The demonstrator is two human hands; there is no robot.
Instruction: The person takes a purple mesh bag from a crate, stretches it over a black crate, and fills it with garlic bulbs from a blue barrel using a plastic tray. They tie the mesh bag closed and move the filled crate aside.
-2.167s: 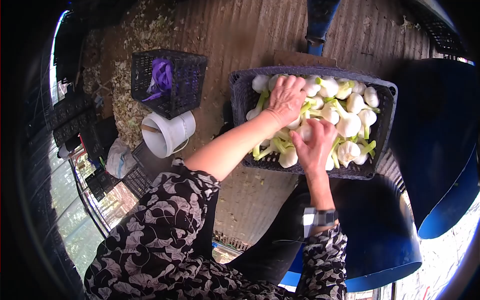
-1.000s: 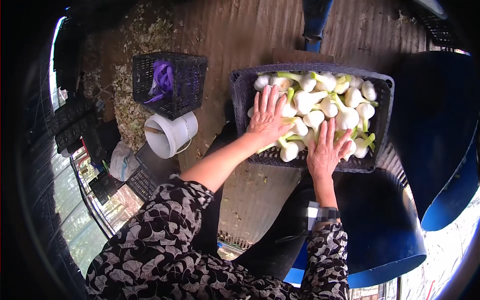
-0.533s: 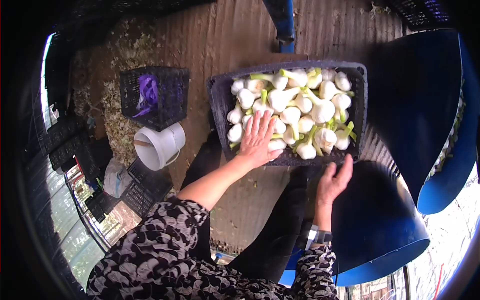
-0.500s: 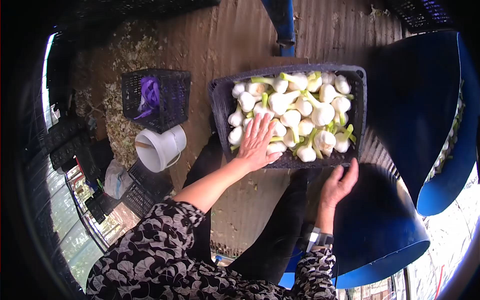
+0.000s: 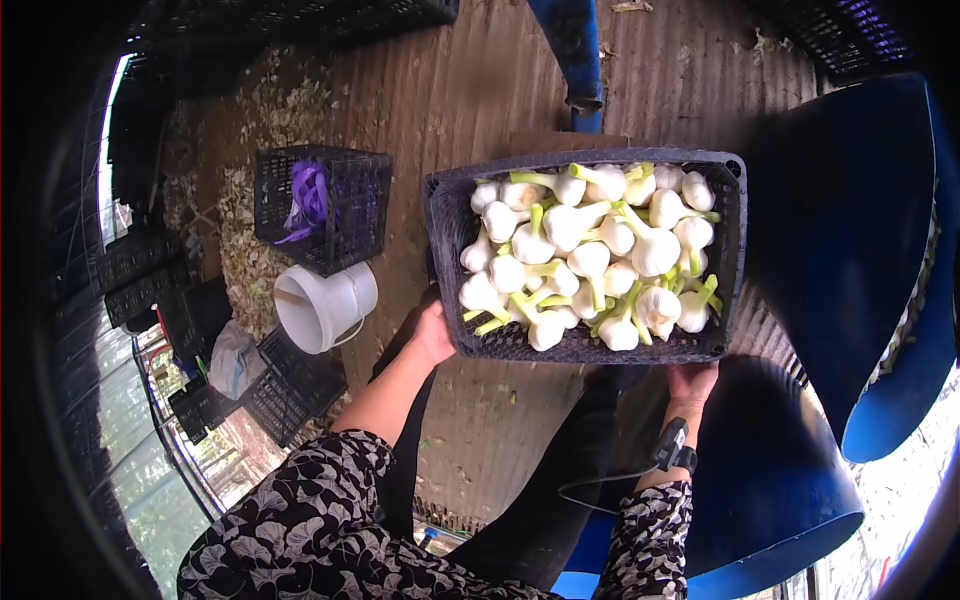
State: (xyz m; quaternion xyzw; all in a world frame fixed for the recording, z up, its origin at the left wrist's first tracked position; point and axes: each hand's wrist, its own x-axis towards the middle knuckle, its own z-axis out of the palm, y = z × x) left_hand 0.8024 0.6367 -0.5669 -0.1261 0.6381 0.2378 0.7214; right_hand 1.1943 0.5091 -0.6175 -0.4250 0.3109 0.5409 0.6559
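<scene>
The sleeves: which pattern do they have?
Sleeves: pale leaf-like shapes on black, best seen in the head view.

My single view looks from the wearer's head, facing forward and steeply down, within arm's reach.

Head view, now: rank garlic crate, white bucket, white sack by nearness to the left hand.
From the left hand:
1. Garlic crate: at the hand, its near-left corner.
2. White bucket: left of the hand.
3. White sack: farther left, past the bucket.
</scene>
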